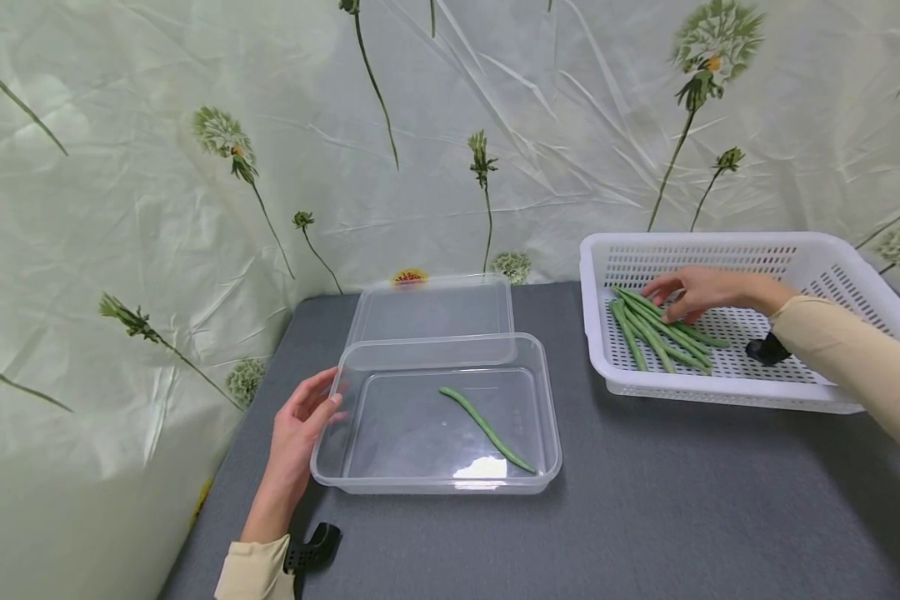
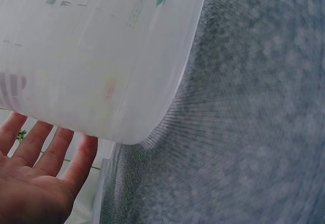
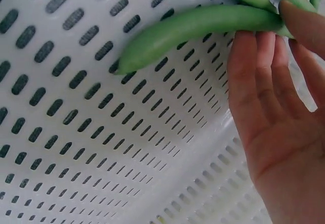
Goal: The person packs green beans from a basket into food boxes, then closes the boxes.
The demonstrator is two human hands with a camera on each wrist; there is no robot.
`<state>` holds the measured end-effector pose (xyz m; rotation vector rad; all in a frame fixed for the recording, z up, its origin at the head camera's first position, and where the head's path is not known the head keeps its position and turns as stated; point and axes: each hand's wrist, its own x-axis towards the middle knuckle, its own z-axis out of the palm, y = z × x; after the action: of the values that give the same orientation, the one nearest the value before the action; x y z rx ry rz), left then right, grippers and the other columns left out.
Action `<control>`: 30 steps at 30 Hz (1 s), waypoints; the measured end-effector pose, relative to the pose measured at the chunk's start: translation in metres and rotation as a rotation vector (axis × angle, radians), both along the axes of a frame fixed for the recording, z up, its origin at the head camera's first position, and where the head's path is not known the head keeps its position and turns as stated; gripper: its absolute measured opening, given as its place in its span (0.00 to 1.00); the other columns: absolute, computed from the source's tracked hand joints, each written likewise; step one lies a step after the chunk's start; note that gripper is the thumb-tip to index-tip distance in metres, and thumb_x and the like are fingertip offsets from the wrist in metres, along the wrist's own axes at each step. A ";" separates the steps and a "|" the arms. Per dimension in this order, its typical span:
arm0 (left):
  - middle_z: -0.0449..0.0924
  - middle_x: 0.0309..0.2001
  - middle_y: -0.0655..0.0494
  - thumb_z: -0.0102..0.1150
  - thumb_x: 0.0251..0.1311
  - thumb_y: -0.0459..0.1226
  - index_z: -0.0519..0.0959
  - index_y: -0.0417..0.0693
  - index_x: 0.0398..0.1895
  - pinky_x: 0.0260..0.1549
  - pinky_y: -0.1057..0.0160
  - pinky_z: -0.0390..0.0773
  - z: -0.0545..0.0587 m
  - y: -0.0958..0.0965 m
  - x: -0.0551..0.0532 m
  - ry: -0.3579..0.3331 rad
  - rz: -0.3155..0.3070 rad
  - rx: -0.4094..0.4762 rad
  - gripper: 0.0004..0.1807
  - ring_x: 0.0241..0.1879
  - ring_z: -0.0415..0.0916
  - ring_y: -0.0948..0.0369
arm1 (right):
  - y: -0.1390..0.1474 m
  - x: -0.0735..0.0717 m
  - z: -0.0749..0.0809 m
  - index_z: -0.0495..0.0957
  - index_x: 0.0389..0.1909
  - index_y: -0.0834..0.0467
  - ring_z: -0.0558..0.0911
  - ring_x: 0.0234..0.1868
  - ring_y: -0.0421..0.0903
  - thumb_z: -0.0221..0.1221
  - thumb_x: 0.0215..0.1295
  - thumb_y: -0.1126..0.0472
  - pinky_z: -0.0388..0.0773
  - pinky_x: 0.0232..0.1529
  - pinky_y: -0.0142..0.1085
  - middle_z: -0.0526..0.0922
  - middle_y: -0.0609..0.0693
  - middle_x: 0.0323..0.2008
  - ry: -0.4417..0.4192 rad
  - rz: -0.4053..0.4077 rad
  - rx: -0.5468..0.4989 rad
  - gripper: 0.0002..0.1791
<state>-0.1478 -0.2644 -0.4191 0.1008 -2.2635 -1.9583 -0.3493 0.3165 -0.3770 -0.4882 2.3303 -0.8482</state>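
Note:
A clear plastic container (image 1: 435, 485) stands on the grey table, with one green bean (image 1: 487, 429) lying slantwise inside. My left hand (image 1: 303, 421) rests against the container's left side, its fingers fairly straight; in the left wrist view, the fingertips (image 2: 87, 145) touch the wall. At the right, a white perforated basket (image 1: 735, 392) holds a loose pile of green beans (image 1: 656, 333). Over that pile, my right hand (image 1: 701, 293) reaches in from the right. In the right wrist view its thumb and fingers pinch the end of a green bean (image 3: 198, 26).
Behind the container lies a clear flat lid (image 1: 435, 308), partly under its far rim. A patterned sheet (image 1: 420, 200) with dandelion prints hangs behind the grey tabletop (image 1: 570, 517). The basket's raised walls surround the beans.

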 end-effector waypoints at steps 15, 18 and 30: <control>0.72 0.63 0.44 0.58 0.69 0.37 0.70 0.43 0.67 0.46 0.61 0.79 0.004 0.001 -0.001 0.007 0.000 0.009 0.24 0.58 0.74 0.57 | 0.001 0.010 0.022 0.59 0.70 0.71 0.77 0.52 0.55 0.61 0.65 0.69 0.82 0.41 0.47 0.67 0.71 0.61 0.003 -0.011 -0.020 0.35; 0.72 0.63 0.45 0.59 0.69 0.38 0.70 0.43 0.67 0.46 0.61 0.79 0.002 0.000 -0.001 0.006 0.002 0.006 0.24 0.58 0.74 0.57 | 0.002 0.013 0.028 0.59 0.70 0.71 0.77 0.51 0.54 0.60 0.66 0.68 0.82 0.42 0.46 0.67 0.70 0.61 0.009 -0.010 -0.015 0.34; 0.71 0.64 0.44 0.58 0.70 0.39 0.70 0.44 0.67 0.46 0.62 0.79 0.001 0.000 0.001 0.005 -0.005 -0.008 0.24 0.58 0.74 0.57 | -0.001 0.042 0.066 0.61 0.68 0.73 0.82 0.42 0.48 0.53 0.66 0.76 0.82 0.35 0.40 0.73 0.70 0.56 0.159 0.004 -0.097 0.28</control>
<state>-0.1469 -0.2645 -0.4180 0.0896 -2.2706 -1.9491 -0.3073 0.3158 -0.3109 -0.6213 2.4393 -0.9551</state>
